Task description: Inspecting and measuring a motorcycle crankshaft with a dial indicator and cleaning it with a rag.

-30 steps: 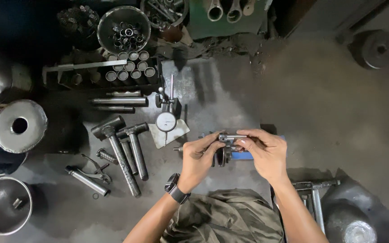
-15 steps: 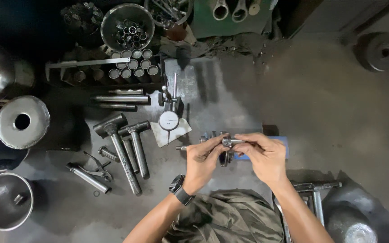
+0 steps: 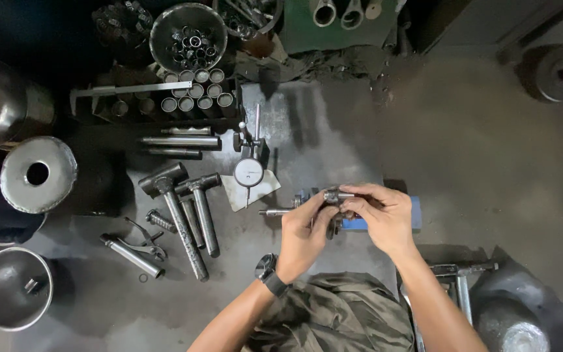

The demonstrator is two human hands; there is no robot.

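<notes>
Gripping a small metal part (image 3: 335, 195) from both sides, the left hand (image 3: 304, 236) and right hand (image 3: 386, 218) meet above the grey work surface (image 3: 333, 130), just over the person's lap. The left hand's fingers (image 3: 326, 218) curl up against the part from below; the right hand's fingertips (image 3: 353, 203) pinch it from the right. A thin shaft (image 3: 275, 212) projects leftward from the part. The part's exact form cannot be told, as the fingers cover most of it. A blue block (image 3: 415, 212) lies under the right hand, partly hidden. A wristwatch (image 3: 266, 267) sits on the left wrist.

Just left of the hands, a dial gauge (image 3: 249, 173) stands on its stand, resting on a pale cloth (image 3: 262, 189). Further left lie two hammers (image 3: 184, 208), handles pointing toward the person, and near them a bolt (image 3: 161, 220) and pliers (image 3: 141, 241). Steel rods (image 3: 180, 141) lie parallel above the hammers. A row of short tubes (image 3: 197, 98) stands behind them, beside a caliper (image 3: 131, 89). A bowl (image 3: 188, 36) of small rings sits at the top. A flanged disc (image 3: 37, 173) and a steel pan (image 3: 14, 288) occupy the left edge.
</notes>
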